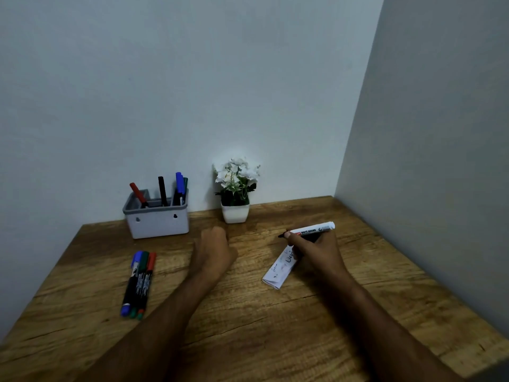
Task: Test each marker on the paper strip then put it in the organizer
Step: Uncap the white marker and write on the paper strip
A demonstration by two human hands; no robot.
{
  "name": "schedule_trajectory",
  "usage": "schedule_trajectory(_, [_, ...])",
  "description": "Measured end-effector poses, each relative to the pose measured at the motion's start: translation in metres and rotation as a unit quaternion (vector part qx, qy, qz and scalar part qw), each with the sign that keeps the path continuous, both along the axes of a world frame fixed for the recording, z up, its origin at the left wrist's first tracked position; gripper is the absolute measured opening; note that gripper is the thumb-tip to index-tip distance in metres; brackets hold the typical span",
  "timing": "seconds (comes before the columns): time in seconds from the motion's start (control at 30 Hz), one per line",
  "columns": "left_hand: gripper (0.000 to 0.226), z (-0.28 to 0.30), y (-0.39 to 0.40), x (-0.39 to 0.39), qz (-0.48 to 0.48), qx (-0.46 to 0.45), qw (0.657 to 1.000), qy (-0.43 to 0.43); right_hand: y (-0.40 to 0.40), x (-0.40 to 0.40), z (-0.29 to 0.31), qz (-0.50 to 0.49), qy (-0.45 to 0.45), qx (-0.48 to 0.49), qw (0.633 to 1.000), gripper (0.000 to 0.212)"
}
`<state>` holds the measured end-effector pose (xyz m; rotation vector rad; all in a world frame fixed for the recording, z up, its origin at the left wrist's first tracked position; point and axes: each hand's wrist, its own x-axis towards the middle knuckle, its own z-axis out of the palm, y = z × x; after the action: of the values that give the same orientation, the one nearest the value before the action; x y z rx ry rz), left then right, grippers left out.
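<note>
My right hand [314,252] grips a white whiteboard marker [316,229] with its black tip pointing left, held just above the far end of the folded paper strip [278,272], which bears scribbles. My left hand [213,249] is curled shut near the table's middle; I cannot see anything in it. Three markers [139,282], blue, green and red, lie side by side at the left. The grey organizer [157,220] stands by the wall and holds red, black, blue and green markers upright.
A small white pot of white flowers [235,194] stands against the wall right of the organizer. The wooden table [248,321] meets walls at the back and right; its left edge runs diagonally.
</note>
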<state>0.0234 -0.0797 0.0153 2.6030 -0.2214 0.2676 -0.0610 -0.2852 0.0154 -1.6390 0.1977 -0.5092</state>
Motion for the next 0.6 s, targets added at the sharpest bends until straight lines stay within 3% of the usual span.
schedule_trajectory(0.27, [0.011,0.008,0.0,-0.004,0.015,-0.039,0.999,0.006,0.005,0.004,-0.004,0.018,-0.01,0.004,1.0,0.014])
schedule_trajectory(0.4, [0.015,0.02,0.003,-0.004,0.031,-0.186,0.981,0.036,0.014,0.004,0.005,0.043,-0.048,0.021,0.998,0.016])
schedule_trajectory(0.5, [0.012,0.034,0.003,-0.005,0.053,-0.385,0.913,0.123,0.022,0.001,0.015,0.069,-0.092,-0.013,0.993,0.007])
schedule_trajectory(0.6, [0.013,0.047,0.007,-0.007,0.054,-0.584,0.782,0.21,0.035,0.002,0.024,0.089,-0.135,-0.001,0.987,0.005])
